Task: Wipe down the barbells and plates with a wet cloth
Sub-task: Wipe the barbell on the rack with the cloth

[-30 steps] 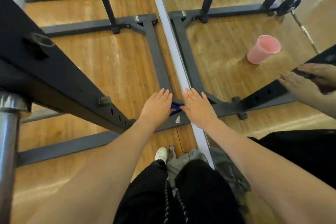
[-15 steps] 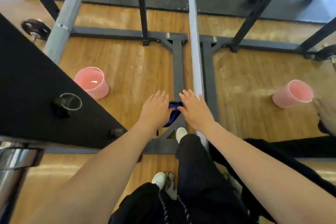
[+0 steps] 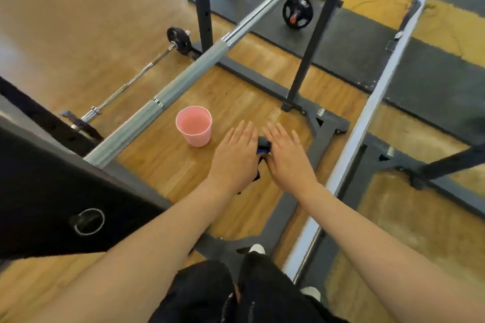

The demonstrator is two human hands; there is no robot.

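Note:
My left hand (image 3: 236, 160) and my right hand (image 3: 287, 162) are stretched out side by side above the wooden floor, palms down and fingers straight. Between them hangs a dark blue cloth (image 3: 263, 146), held at the thumbs, which are hidden; part of it trails below my left hand. A long steel barbell (image 3: 183, 81) with a grey sleeve runs diagonally on the rack to the left of my hands. A thin barbell (image 3: 131, 81) with a small black plate (image 3: 179, 40) lies on the floor further left. Another black plate (image 3: 298, 12) stands on the dark mat behind.
A pink cup (image 3: 194, 126) stands on the floor just left of my left hand. Black rack uprights (image 3: 202, 2) and the grey rack base (image 3: 324, 134) surround the spot. A pale metal strip (image 3: 367, 113) runs diagonally at the right. A black beam (image 3: 52, 191) fills the lower left.
The view has swung left and both hands moved with it, still together around the cloth. The pink cup is now close beside my left hand, and the racked barbell is nearer the middle.

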